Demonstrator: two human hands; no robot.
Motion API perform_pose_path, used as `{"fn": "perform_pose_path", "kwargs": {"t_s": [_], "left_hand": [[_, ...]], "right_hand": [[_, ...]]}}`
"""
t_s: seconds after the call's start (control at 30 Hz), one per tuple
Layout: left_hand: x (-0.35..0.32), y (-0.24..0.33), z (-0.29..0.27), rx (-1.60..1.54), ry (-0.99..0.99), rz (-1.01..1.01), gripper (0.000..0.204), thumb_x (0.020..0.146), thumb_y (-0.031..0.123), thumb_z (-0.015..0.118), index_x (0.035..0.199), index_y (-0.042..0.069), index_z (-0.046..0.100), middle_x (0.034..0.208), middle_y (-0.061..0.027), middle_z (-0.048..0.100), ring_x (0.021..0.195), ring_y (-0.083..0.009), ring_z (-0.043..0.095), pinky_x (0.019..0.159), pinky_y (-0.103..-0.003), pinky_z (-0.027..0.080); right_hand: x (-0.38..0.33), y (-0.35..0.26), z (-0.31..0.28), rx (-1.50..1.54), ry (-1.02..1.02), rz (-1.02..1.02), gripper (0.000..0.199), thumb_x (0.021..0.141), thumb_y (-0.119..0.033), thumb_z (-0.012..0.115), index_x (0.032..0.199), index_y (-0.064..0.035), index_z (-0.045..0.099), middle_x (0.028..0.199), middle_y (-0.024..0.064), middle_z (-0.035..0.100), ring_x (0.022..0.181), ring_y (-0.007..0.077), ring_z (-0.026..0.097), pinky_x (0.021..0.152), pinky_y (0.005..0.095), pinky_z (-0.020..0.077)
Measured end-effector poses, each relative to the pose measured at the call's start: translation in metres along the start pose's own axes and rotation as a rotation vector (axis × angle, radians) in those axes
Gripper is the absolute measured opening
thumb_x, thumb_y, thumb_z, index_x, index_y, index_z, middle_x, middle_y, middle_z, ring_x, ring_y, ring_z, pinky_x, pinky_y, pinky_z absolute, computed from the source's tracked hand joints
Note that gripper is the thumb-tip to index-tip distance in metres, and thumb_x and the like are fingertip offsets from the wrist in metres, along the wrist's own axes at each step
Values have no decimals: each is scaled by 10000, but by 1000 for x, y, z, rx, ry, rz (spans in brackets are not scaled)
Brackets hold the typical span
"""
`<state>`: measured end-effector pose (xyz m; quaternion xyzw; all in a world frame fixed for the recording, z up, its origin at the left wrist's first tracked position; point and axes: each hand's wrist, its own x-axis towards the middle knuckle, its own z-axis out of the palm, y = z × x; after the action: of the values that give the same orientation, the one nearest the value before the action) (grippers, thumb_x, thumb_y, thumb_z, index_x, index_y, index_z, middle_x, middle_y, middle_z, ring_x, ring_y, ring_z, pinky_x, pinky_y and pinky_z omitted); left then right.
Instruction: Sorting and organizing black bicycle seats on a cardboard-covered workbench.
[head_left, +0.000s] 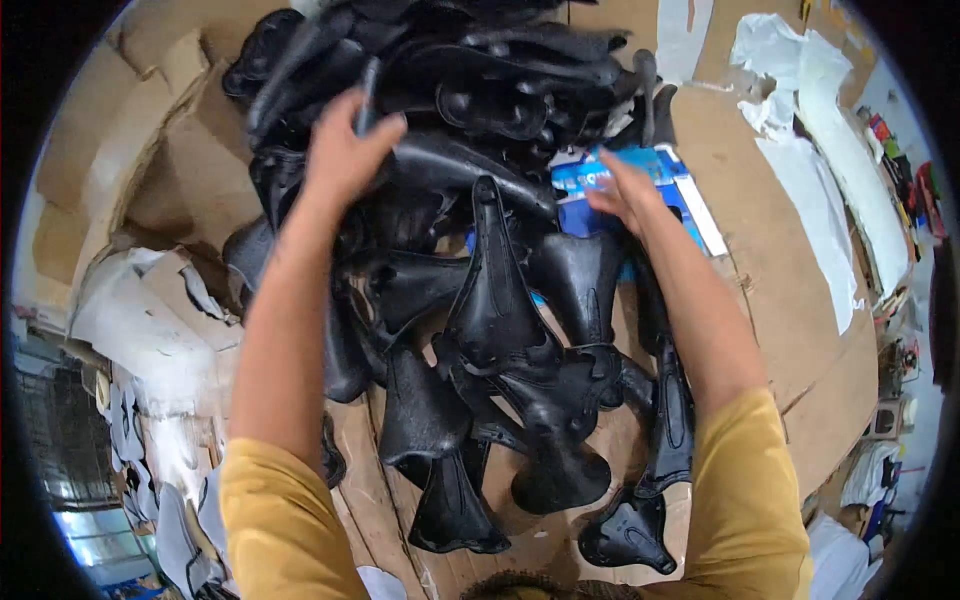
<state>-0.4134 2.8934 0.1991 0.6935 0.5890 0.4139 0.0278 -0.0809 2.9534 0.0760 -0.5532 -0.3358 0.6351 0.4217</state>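
Observation:
A heap of black bicycle saddle shells (500, 290) lies before me, some with their hollow undersides up. My left hand (350, 150) is at the upper left of the heap, closed around the narrow end of one black saddle shell (369, 92) that points upward between thumb and fingers. Over at the right edge of the heap, my right hand (625, 190) hovers at a blue and white printed package (680, 205). Motion blurs its fingers, and whether they touch the package cannot be made out. A long smooth saddle shell (470, 170) lies between the two hands.
Brown cardboard (790, 370) covers the work surface. Torn white sheeting (810, 180) lies at the right, and another white piece (150, 310) at the left. Several grey saddle-shaped pieces (175, 535) are at the lower left. One small saddle shell (630, 530) sits near my right sleeve.

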Motion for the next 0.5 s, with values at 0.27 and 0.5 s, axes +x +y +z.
{"fn": "perform_pose_path", "kwargs": {"t_s": [0.27, 0.5], "left_hand": [[65, -119, 24, -316, -345, -904, 839, 604, 625, 640, 1201, 56, 483, 1179, -112, 508, 1047, -258, 476, 935, -341, 332], [48, -96, 30, -285, -355, -933, 924, 535, 675, 646, 1172, 25, 487, 1158, -154, 503, 1028, -288, 474, 920, -371, 338]], "right_hand": [[115, 25, 54, -143, -61, -75, 673, 671, -503, 633, 1165, -83, 452, 1061, 101, 514, 824, 243, 543, 676, 361, 480], [117, 25, 54, -232, -32, -169, 316, 747, -245, 558, 945, 2, 554, 855, 116, 606, 775, 203, 601, 620, 321, 459]]}}
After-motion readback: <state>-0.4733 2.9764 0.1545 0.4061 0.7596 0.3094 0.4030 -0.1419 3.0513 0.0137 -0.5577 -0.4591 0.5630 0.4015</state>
